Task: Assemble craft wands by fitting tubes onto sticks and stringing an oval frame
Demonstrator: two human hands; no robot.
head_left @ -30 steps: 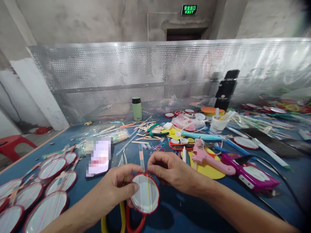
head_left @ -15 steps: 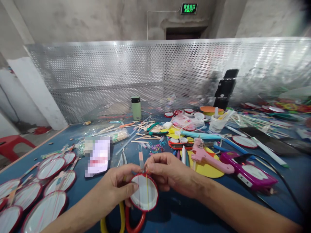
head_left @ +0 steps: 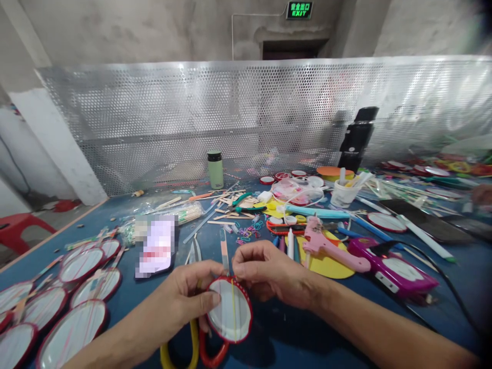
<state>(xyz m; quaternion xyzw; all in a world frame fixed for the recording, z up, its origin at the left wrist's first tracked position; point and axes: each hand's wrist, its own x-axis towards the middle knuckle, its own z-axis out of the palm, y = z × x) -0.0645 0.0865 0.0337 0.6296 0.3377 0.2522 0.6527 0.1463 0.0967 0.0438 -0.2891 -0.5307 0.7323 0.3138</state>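
Note:
My left hand (head_left: 192,294) grips a round white lid with a red crimped rim (head_left: 226,320), thumb on its inner face and fingers behind. A thin yellow band (head_left: 233,312) runs across the lid from top to bottom. Beyond the upper rim juts a flat stick with an orange-pink patch (head_left: 224,248). My right hand (head_left: 269,271) is closed in a pinch at the top of the rim, close to where the band crosses it; the fingertips hide what is between them. Below the lid lie scissors (head_left: 213,359) with one yellow and one red handle, partly covered.
Several similar lids (head_left: 75,328) with sticks lie at the left beside a phone (head_left: 156,248). Rightward are a pink glue gun (head_left: 326,246), a purple device (head_left: 392,271) with a black cable, and a white cup (head_left: 342,195). A green bottle (head_left: 216,171) stands before the perforated metal screen (head_left: 154,113).
The lid has shifted slightly down and right in my left hand. My right hand's pinch has moved marginally along the top rim.

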